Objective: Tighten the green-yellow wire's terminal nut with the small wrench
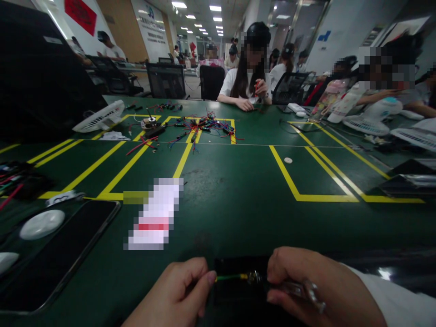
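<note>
A dark green table (238, 195) marked with yellow tape lines fills a busy workroom. At its near edge, your left hand (177, 295) pinches a thin green wire (228, 276), while your right hand (306, 286) is closed on a small metal tool (299, 290) meeting the wire's brass tip, above a black tray (235, 299).

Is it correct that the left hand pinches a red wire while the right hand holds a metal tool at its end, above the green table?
Not quite. In the head view the wire pinched by the left hand is green, not red. The right hand does hold a metal tool at its end, above the green table.
</note>
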`<state>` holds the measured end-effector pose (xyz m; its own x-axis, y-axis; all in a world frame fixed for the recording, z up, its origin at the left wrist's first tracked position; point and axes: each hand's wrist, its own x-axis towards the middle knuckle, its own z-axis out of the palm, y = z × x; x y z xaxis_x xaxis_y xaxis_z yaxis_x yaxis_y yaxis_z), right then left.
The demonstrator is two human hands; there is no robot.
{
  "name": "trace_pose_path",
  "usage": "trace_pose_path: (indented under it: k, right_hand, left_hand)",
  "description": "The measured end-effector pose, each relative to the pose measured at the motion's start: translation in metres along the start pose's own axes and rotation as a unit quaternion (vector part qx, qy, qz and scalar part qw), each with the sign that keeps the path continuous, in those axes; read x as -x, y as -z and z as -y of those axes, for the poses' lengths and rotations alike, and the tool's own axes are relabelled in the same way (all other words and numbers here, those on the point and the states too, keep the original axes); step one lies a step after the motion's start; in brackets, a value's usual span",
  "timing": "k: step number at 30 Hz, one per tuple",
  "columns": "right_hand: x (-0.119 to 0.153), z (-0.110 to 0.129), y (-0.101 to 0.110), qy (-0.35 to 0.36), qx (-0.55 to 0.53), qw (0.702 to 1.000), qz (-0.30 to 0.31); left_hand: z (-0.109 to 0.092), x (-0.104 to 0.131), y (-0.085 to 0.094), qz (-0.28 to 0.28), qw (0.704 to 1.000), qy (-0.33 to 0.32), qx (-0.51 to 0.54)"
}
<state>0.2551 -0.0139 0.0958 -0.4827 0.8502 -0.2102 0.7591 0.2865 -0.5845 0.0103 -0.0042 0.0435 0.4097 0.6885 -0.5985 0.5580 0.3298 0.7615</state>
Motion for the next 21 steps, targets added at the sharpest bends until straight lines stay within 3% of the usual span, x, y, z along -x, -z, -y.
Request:
trace_pose_path:
  k: [13, 21]
  right_hand:
    - [-0.009, 0.002, 0.008, 0.063, 0.031, 0.996, 0.053]
    - [-0.025, -0.005, 0.028, 0.172, 0.034, 0.976, 0.133]
  left_hand:
    - [-0.001, 0.000, -0.001, -0.017, 0.999, -0.003, -0.035]
    - [0.000, -0.001, -0.004, -0.023, 0.999, 0.025, -0.020]
